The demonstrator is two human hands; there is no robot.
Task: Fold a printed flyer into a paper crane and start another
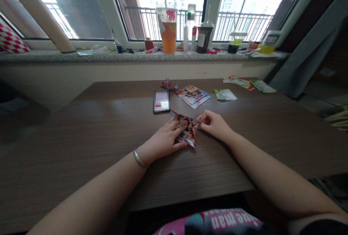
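Note:
A piece of glossy printed paper (187, 128), folded into a pointed shape, lies on the brown table. My left hand (167, 137) rests over its left part with the fingers spread out, pressing it against the tabletop. At the paper's right corner, my right hand (213, 123) pinches the edge between thumb and fingertips. Just beyond the paper is a phone (161, 101) with a lit screen. Behind that sits a small folded paper figure (169, 84) with spiky points. A stack of similar printed sheets (193, 95) lies to its right.
Fanned green-white cards (225, 95) and more printed leaflets (241, 82) lie at the table's far right. On the stone windowsill (119, 57) stand an orange drink cup (170, 33), a dark drink cup (204, 38), a clear bottle (187, 33) and scattered pens.

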